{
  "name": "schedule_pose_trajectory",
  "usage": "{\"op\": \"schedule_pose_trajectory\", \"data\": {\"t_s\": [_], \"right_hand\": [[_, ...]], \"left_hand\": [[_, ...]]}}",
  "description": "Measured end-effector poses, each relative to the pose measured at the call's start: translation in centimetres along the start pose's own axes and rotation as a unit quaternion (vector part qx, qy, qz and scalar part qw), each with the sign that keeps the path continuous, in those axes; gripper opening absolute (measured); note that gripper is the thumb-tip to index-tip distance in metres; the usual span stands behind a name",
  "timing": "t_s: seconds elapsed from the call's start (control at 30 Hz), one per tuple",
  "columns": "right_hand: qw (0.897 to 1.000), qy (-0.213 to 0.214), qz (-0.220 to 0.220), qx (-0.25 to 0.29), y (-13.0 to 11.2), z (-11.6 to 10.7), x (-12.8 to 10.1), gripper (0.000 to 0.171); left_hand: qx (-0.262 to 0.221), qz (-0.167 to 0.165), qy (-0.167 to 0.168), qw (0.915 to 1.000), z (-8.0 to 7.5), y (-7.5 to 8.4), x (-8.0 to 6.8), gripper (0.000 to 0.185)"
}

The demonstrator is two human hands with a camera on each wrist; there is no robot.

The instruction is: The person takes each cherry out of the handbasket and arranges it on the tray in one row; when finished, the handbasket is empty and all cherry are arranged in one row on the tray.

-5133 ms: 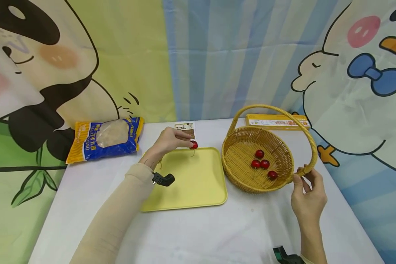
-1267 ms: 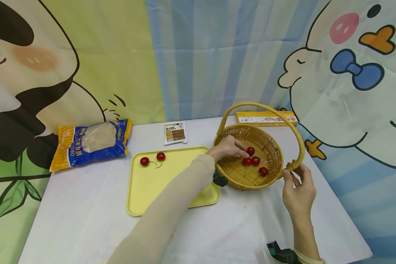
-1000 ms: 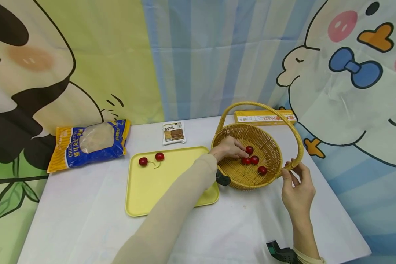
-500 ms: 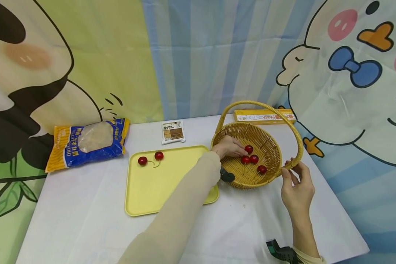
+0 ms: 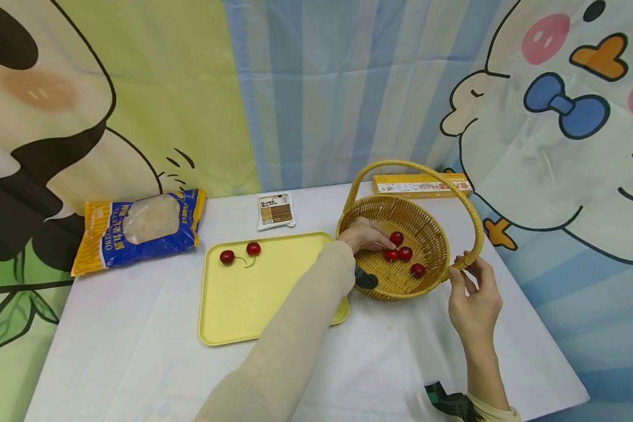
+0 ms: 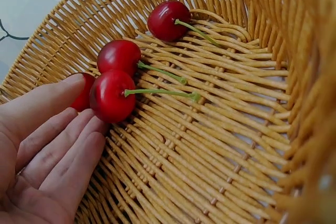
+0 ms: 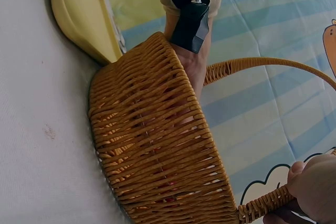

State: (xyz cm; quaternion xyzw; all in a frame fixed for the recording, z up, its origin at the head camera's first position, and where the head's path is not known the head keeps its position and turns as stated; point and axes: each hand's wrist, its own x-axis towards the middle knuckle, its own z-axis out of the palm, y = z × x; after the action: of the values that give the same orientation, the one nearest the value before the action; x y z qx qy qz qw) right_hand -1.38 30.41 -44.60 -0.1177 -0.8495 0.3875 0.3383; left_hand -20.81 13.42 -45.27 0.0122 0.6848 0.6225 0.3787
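Left hand (image 6: 44, 145) in basket (image 5: 432, 234), centre-right of frame, fingers nearly straight, touching a cherry (image 6: 111, 96), no grip yet; right hand (image 5: 472, 299) pinches handle; cherry's small, soft, slippery, so take by stem

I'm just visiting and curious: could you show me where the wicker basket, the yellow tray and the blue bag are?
wicker basket (image 5: 432, 234): head view, far inner wall.
yellow tray (image 5: 242, 299): head view, bare middle of its floor.
blue bag (image 5: 137, 225): head view, its clear window.
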Motion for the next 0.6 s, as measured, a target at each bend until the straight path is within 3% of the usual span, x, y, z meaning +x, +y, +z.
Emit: {"op": "schedule_pose_trajectory", "data": {"t_s": [0.2, 0.3, 0.43, 0.6], "right_hand": [[1.0, 0.001, 0.009, -0.006, -0.21, -0.06, 0.05, 0.046], [1.0, 0.001, 0.011, -0.004, -0.24, -0.04, 0.02, 0.045], [1.0, 0.002, 0.011, -0.004, -0.21, -0.05, -0.03, 0.045], [1.0, 0.002, 0.002, 0.0, -0.11, -0.08, -0.06, 0.045]], "left_hand": [[0.042, 0.007, -0.019, 0.9989, -0.06, 0.01, 0.02, 0.038], [0.105, 0.018, -0.022, 0.9941, -0.11, 0.04, -0.08, 0.039], [0.187, 0.031, -0.018, 0.9817, -0.03, 0.05, -0.02, 0.039], [0.206, 0.033, -0.012, 0.9779, 0.05, 0.02, 0.09, 0.036]]}}
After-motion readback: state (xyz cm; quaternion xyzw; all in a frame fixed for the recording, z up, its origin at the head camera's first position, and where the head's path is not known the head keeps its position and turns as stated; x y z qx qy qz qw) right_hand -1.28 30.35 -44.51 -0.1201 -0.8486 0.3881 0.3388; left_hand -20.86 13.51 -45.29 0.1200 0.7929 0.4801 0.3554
